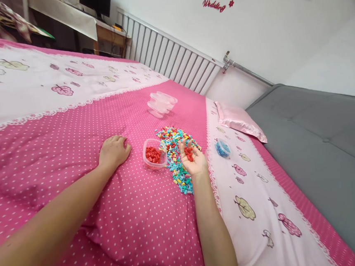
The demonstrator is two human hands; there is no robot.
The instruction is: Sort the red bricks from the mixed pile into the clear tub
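Note:
My right hand (194,158) is turned palm up over the pile, its fingers curled around several small red bricks (189,153). Beneath and around it spreads a heap of small toy bricks (180,176) in blue, yellow, red and green. Just left of the heap stands a clear plastic tub (162,164) with red bricks (153,155) inside. My left hand (112,152) lies flat, palm down, on the pink dotted bedsheet, holding nothing, to the left of that tub.
Clear empty-looking plastic containers (161,103) sit behind the heap. A tub of blue bricks (222,148) stands on the right, near a pink pillow (240,121). A grey padded headboard (321,137) borders the right, and a metal railing (173,46) runs along the back.

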